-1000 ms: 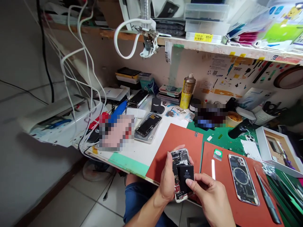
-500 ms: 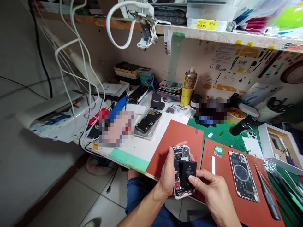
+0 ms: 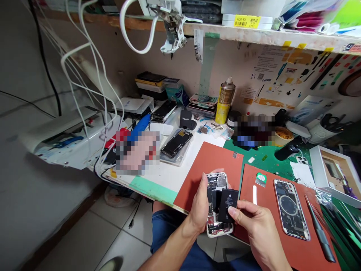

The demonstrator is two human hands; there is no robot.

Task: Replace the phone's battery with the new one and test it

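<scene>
A reddish left mat (image 3: 211, 158) and right mat (image 3: 272, 188) lie at the near right. Above the left mat, the left hand (image 3: 199, 205) curls around an opened phone (image 3: 221, 180); the right hand (image 3: 258, 224) pinches, thumb on top, at the phone's right. A ring-patterned panel (image 3: 291, 209) rests farther right. The pinched dark battery (image 3: 229, 199) overlaps the phone's right half. A white strip (image 3: 254, 195) lies left of the panel.

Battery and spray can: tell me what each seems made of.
Battery: matte black wrapping, likely plastic film, going by its flat, dark face with pale print. Spray can: probably painted metal with a sheen, judging by its gleaming brownish upper part.
</scene>
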